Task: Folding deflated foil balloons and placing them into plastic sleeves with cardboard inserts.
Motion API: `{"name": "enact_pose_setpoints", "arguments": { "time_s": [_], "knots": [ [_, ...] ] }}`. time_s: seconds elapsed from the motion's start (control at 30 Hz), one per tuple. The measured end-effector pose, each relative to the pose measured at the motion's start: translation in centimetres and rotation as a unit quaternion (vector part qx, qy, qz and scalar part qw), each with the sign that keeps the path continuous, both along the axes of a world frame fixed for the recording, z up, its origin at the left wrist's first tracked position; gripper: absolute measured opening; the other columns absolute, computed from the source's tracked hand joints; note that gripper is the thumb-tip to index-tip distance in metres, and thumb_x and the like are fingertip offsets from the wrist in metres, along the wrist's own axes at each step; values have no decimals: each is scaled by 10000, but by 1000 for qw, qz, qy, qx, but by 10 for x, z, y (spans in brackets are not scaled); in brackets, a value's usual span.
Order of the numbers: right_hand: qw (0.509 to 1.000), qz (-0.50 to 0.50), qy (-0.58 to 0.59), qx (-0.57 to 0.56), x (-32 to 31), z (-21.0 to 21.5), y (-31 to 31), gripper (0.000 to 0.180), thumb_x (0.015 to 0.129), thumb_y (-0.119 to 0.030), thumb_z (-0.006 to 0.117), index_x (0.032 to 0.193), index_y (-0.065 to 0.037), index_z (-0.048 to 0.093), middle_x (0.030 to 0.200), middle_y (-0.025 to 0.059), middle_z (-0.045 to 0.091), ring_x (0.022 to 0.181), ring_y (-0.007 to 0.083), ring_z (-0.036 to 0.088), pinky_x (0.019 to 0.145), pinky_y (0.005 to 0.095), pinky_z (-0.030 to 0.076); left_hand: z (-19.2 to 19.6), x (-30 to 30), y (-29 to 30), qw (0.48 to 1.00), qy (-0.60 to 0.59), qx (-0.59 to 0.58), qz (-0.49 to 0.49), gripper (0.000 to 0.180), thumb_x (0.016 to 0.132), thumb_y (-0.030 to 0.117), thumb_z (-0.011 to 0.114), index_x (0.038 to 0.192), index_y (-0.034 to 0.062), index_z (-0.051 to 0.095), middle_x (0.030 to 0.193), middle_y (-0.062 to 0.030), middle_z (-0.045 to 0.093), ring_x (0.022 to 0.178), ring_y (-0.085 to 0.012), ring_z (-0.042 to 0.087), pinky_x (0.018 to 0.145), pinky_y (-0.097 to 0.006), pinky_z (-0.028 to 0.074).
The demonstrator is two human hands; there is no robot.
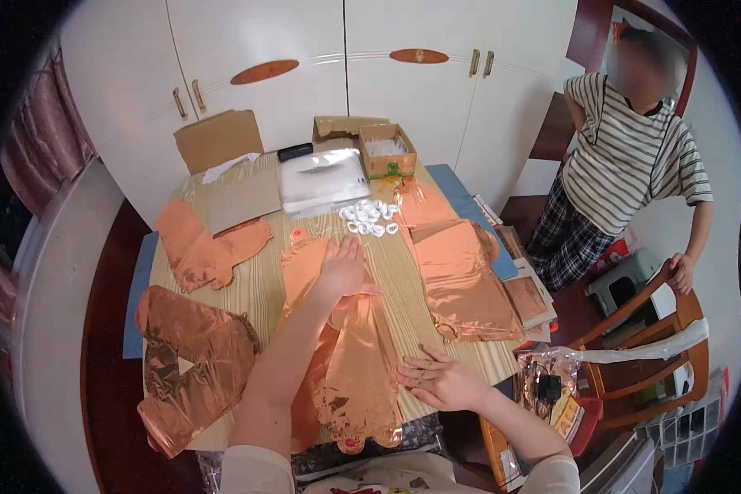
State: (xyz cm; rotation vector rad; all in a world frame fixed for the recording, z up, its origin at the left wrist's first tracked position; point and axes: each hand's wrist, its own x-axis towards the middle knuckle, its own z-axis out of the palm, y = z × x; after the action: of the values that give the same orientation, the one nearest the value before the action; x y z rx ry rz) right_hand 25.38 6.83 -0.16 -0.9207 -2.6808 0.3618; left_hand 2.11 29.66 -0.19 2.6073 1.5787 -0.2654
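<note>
In front of me on the table lies a flat, deflated copper-coloured foil balloon (360, 354), its lower end hanging near the table's front edge. My left hand (343, 267) rests flat on its upper part, fingers stretched out and pointing away from me. Beside the foil's right edge, my right hand (443, 379) is low over the tabletop with its fingers spread and nothing in them. Whether its fingertips touch the foil I cannot tell. Several small white rolls (369, 216), perhaps coiled ribbon, lie just beyond my left hand.
More flat copper foil pieces lie at left (198, 350), far left (202, 247) and right (469, 284). At the back are a clear plastic pack (324, 183), a cardboard box (389, 167) and a cardboard sheet (243, 202). Another person (617, 156) stands right, holding a wooden chair (634, 309).
</note>
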Motion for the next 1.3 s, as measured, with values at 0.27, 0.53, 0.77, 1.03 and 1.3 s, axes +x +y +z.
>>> {"name": "enact_pose_setpoints", "arguments": {
  "time_s": [0.27,0.53,0.77,1.03,1.3],
  "knots": [
    [1000,-6,20,-3,1,-4,1,310,925,-252,536,1168,-120,676,1287,16,615,1272,178,511,1142,458,285,4,-1,31,993,21,50,105,1209,687,810,547,1495,-20,201,1590,-164,127,1484,-272,48,1171,-517,34],
    [996,-5,77,-33,1,-1,2,284,916,-200,546,1137,-72,673,1256,78,627,1227,233,548,1082,452,368,-5,-39,16,971,-126,177,100,895,847,624,527,1443,-11,320,1513,-162,308,1432,-276,224,1132,-500,202],
    [975,-117,174,-69,-24,0,50,388,923,-185,525,1253,19,539,1260,209,584,1152,372,559,1000,452,429,39,-121,-106,979,-168,66,94,553,900,349,545,1321,3,450,1280,-176,539,1182,-349,510,979,-448,420],
    [988,-147,13,52,-56,-27,95,531,961,-290,471,1349,70,430,1385,250,459,1327,377,400,1112,489,290,-13,-125,-190,988,-133,61,53,696,913,528,497,1437,90,367,1517,-184,297,1372,-347,341,1100,-584,234],
    [987,-153,20,48,-57,-29,93,543,971,-318,459,1351,69,435,1394,251,452,1337,361,392,1130,466,273,-10,-117,-191,992,-106,74,9,692,916,525,491,1437,89,358,1509,-171,319,1384,-343,326,1099,-601,213]
  ]
}}
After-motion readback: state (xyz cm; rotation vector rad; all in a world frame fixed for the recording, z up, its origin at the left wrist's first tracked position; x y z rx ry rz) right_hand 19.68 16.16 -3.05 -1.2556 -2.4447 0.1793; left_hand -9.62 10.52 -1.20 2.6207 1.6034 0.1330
